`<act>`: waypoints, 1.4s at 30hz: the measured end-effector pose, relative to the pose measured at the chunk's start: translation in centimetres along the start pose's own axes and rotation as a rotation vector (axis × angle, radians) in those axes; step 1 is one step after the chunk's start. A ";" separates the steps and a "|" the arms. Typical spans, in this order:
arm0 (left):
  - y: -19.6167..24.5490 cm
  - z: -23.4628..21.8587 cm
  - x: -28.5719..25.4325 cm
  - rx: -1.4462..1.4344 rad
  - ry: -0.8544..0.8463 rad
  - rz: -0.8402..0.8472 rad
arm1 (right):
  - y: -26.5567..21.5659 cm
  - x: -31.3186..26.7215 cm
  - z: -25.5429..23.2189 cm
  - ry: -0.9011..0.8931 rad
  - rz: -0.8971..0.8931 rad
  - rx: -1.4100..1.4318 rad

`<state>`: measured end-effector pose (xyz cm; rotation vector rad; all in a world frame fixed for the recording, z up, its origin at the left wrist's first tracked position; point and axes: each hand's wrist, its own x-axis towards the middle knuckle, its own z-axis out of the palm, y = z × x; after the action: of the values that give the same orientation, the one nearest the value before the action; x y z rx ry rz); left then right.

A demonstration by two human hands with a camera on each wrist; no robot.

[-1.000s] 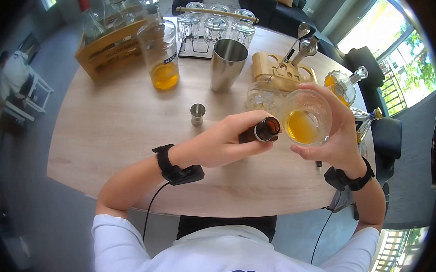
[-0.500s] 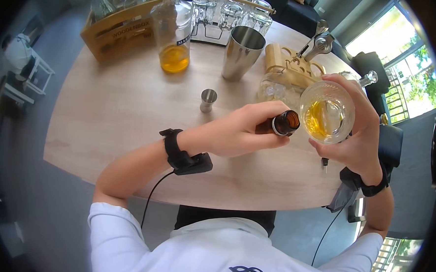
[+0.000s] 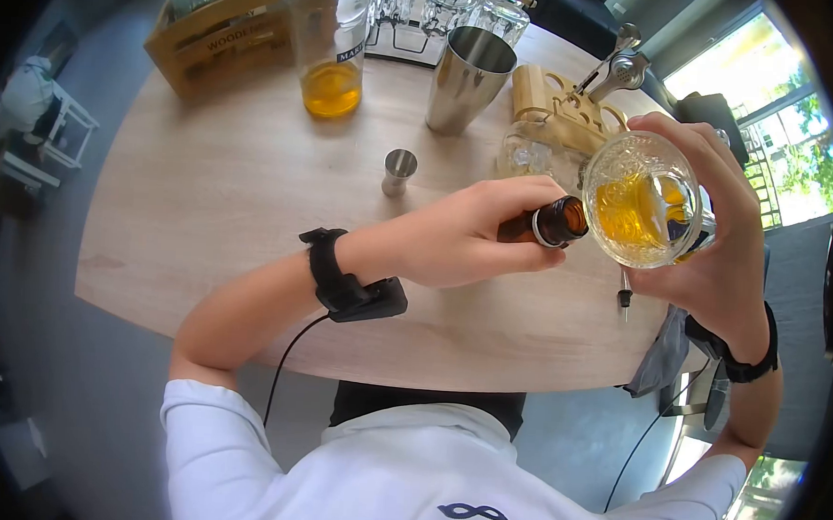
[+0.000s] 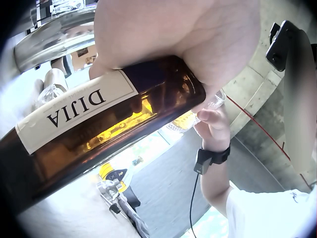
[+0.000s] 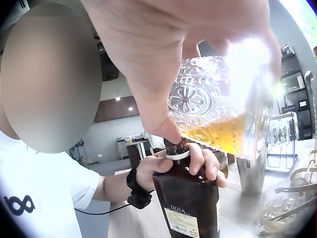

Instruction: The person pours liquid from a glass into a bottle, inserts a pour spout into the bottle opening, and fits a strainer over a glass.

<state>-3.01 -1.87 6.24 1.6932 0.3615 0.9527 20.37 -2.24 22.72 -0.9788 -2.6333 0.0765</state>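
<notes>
My left hand (image 3: 465, 232) grips a brown glass bottle (image 3: 560, 222) around its neck, the uncapped mouth facing up. The bottle's pale label (image 4: 79, 110) reads DIJIA in the left wrist view. In my right hand (image 3: 720, 219) is a clear glass with an embossed pattern (image 5: 198, 91), tipped toward the bottle. Amber liquid (image 5: 223, 136) lies along the glass's lower side. The glass's rim is right at the bottle mouth, and both are held over the right part of the table.
A small steel jigger (image 3: 399, 172) and a tall shaker tin (image 3: 468, 79) stand on the wooden table (image 3: 220, 231). Behind are a large bottle of amber liquid (image 3: 331, 86), a wooden crate (image 3: 225, 52), a glass rack (image 3: 399, 47) and a wooden tool stand (image 3: 557, 98).
Both hands have shifted right in the head view along with the bottle and glass. The glass has tipped further, its liquid spreading along the side nearer the bottle.
</notes>
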 end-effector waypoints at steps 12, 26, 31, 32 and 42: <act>0.1 0.0 0.0 0.010 -0.001 0.006 | -0.9 0.7 -0.6 -0.048 0.026 -0.033; 0.1 0.0 0.0 0.029 0.000 0.003 | -1.4 0.9 -0.8 -0.057 -0.001 -0.145; 0.2 0.0 0.0 0.024 0.004 -0.010 | -1.7 1.1 -1.0 -0.068 -0.008 -0.141; 0.2 0.1 -0.1 0.025 0.004 -0.010 | -1.8 1.2 -1.0 -0.066 -0.008 -0.139; 0.1 0.0 0.0 0.013 -0.002 -0.002 | -2.0 1.4 -1.0 -0.068 -0.020 -0.135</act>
<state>-3.02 -1.92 6.33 1.7054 0.3693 0.9492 18.44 -2.98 24.40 -1.0100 -2.7399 -0.0741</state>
